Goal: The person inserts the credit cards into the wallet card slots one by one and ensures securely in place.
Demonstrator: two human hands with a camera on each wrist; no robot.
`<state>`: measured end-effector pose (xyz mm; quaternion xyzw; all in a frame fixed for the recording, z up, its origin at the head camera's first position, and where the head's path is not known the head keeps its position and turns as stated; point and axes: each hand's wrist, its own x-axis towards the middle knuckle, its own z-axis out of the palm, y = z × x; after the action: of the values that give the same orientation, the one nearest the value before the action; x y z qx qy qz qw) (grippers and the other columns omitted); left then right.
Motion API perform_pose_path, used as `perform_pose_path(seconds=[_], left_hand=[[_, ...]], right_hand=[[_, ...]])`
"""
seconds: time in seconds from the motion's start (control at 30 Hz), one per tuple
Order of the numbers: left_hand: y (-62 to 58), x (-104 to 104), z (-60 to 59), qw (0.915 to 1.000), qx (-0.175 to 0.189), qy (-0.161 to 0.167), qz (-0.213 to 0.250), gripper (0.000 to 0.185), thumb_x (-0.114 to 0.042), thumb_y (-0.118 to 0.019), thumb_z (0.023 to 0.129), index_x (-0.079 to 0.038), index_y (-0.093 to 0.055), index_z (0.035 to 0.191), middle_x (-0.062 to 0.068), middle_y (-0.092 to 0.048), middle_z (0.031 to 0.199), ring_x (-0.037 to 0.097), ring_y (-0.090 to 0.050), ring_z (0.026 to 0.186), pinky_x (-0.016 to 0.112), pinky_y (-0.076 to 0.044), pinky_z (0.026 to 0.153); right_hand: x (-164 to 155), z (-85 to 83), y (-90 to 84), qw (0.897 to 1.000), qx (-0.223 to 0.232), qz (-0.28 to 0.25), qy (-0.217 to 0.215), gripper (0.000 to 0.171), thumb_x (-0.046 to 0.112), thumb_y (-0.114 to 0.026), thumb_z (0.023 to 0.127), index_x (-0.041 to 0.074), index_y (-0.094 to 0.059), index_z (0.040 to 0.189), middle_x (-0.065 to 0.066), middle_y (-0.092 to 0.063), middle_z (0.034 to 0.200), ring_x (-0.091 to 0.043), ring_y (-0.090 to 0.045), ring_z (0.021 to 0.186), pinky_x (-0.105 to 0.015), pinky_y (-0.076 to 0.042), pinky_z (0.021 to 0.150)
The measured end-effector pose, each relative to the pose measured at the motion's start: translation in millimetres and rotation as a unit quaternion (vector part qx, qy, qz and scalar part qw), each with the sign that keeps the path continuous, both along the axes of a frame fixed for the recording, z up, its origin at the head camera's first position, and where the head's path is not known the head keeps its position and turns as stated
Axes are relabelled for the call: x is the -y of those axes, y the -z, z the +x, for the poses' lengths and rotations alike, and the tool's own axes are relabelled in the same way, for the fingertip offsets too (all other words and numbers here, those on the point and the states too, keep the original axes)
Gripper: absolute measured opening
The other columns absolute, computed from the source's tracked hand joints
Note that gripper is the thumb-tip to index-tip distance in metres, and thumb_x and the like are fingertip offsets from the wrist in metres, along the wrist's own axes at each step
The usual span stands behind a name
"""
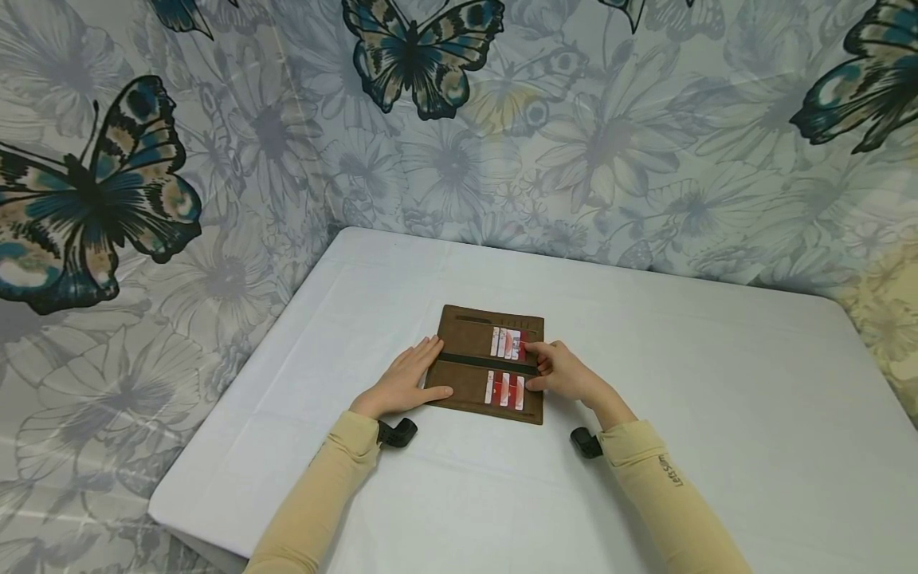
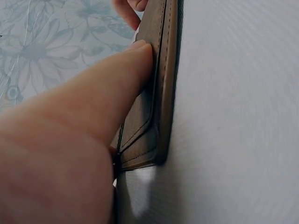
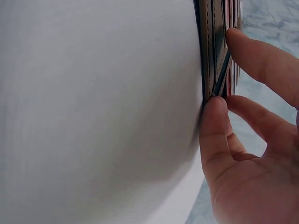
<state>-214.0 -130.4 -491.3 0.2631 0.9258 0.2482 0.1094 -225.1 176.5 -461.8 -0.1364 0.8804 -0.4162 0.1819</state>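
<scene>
A brown leather wallet (image 1: pixel 466 389) lies unfolded on the white table, crossed in the middle by a dark band (image 1: pixel 488 363). Red and white cards (image 1: pixel 508 343) sit in slots on its far half, and more cards (image 1: pixel 505 390) on the near half. My left hand (image 1: pixel 407 379) rests on the left edge, fingers extended; in the left wrist view its thumb (image 2: pixel 135 65) presses the wallet. At the right edge, my right hand (image 1: pixel 566 373) grips the wallet with bent fingers. In the right wrist view one fingertip (image 3: pixel 216 109) meets the edge close to the table.
The table (image 1: pixel 688 359) is covered with a smooth white cloth. Behind and to the left hangs a floral wall covering (image 1: pixel 617 151) with large butterflies. Black wrist devices (image 1: pixel 398 433) sit below both hands at the cream sleeves (image 1: pixel 330 470).
</scene>
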Motion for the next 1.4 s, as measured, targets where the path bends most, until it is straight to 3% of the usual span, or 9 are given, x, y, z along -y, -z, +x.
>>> perform_pose_path(seconds=[0.67,1.03,1.13,1.23,1.4], left_hand=[[0.0,1,-0.8,0.9997,-0.002,0.010,-0.021,0.083,-0.050,-0.048,0.092,-0.004,-0.009,0.149,0.010,-0.004,0.153,0.021,0.000,0.139,0.040,-0.002,0.111],[2.1,-2,-3.2,0.9990,0.007,0.012,-0.043,0.078,-0.051,-0.039,0.096,-0.005,-0.003,0.148,0.008,0.000,0.153,0.018,0.006,0.139,0.039,0.001,0.110],[3.0,-3,-3.2,0.9991,0.004,0.009,-0.040,0.078,-0.051,-0.040,0.095,-0.006,-0.004,0.148,0.007,0.000,0.153,0.017,0.005,0.139,0.039,0.000,0.110],[3.4,-3,-3.9,0.9995,0.005,0.007,-0.030,0.079,-0.051,-0.043,0.094,-0.006,-0.006,0.148,0.007,-0.002,0.153,0.017,0.003,0.139,0.038,0.000,0.110],[-0.2,-1,-8.3,0.9997,0.020,0.012,0.004,0.076,-0.046,-0.046,0.095,-0.006,-0.011,0.149,0.009,-0.007,0.153,0.020,-0.002,0.139,0.040,-0.004,0.111]], right_hand=[[7,1.3,-4.7,0.999,0.018,0.036,0.005,0.073,0.015,-0.072,0.082,-0.007,-0.033,0.140,-0.017,-0.036,0.101,-0.027,-0.037,0.089,-0.032,-0.036,0.068],[12,5.6,-7.2,0.996,-0.019,0.082,0.008,0.067,0.021,-0.067,0.086,-0.011,-0.036,0.136,-0.018,-0.040,0.096,-0.026,-0.039,0.083,-0.032,-0.036,0.063],[9,6.5,-6.9,0.996,-0.030,0.083,0.014,0.061,0.021,-0.065,0.088,-0.012,-0.041,0.133,-0.018,-0.045,0.099,-0.026,-0.045,0.085,-0.034,-0.042,0.067],[1,9.2,-4.7,0.998,-0.030,0.051,0.013,0.056,0.022,-0.062,0.090,-0.008,-0.043,0.132,-0.018,-0.049,0.105,-0.029,-0.050,0.094,-0.040,-0.046,0.077],[-18,18.6,-5.1,0.999,-0.035,0.010,0.004,0.055,0.029,-0.058,0.093,-0.003,-0.042,0.135,-0.021,-0.050,0.117,-0.036,-0.049,0.109,-0.050,-0.043,0.089]])
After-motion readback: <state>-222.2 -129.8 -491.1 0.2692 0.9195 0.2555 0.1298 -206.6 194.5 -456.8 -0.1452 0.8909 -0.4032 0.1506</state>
